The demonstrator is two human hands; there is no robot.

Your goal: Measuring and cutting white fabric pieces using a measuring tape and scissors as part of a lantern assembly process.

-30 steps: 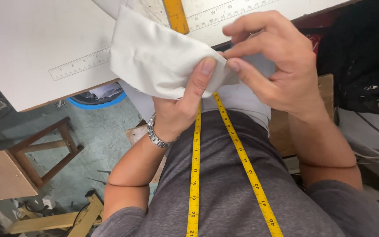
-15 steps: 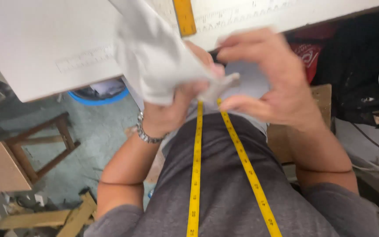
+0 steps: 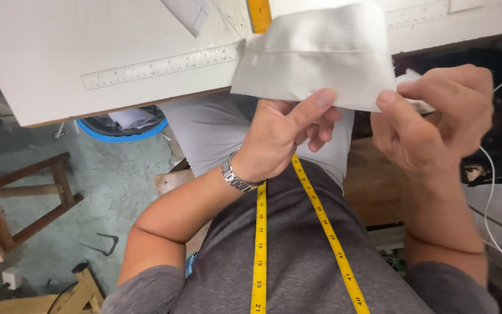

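Note:
A folded piece of white fabric [image 3: 315, 55] is held flat over the near edge of a white worktable [image 3: 59, 46]. My left hand [image 3: 289, 136] pinches its lower edge between thumb and fingers. My right hand [image 3: 437, 125] grips the fabric's lower right corner. A metal watch [image 3: 236, 174] sits on my left wrist. A yellow measuring tape [image 3: 260, 244] hangs from my neck in two strands down my grey shirt.
A clear ruler [image 3: 158, 67] lies on the worktable, and a yellow ruler [image 3: 258, 13] pokes out above the fabric. Below the table stand a blue-rimmed bin [image 3: 120, 125], a wooden stool [image 3: 24, 197] at left and a brown box [image 3: 373, 180].
The fabric was bunched in both hands; now it is spread out flat and wide. My hands have moved apart along its lower edge, the right one further right.

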